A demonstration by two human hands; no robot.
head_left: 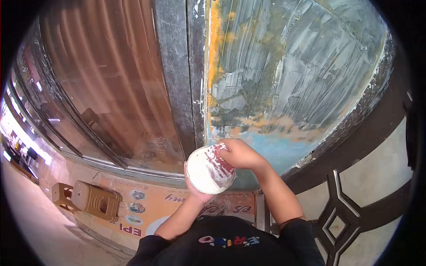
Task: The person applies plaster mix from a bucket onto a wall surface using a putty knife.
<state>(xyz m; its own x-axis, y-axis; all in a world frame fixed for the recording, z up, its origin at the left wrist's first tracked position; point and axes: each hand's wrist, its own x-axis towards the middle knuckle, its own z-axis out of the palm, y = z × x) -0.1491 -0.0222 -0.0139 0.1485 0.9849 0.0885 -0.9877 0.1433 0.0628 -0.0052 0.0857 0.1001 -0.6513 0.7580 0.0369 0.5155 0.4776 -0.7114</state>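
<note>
A round tub of white putty [199, 174] rests in my left hand [199, 191], whose fingers wrap round its side and underside. Over the tub, my right hand [239, 153] grips a red putty spreader [227, 167] smeared with white. The spreader's lower edge lies against the putty inside the tub. Just beyond my hands stands a wall panel [306, 84] covered in streaky grey-white coating, with orange patches along its left edge and light blue at the bottom.
Left of the panel are a dark post [175, 62] and glass with a brown curtain [106, 84] behind it. Brown plastic stools [82, 195] stand at lower left, beside an orange printed banner [155, 201]. A dark-and-white patterned surface [355, 195] is on the right.
</note>
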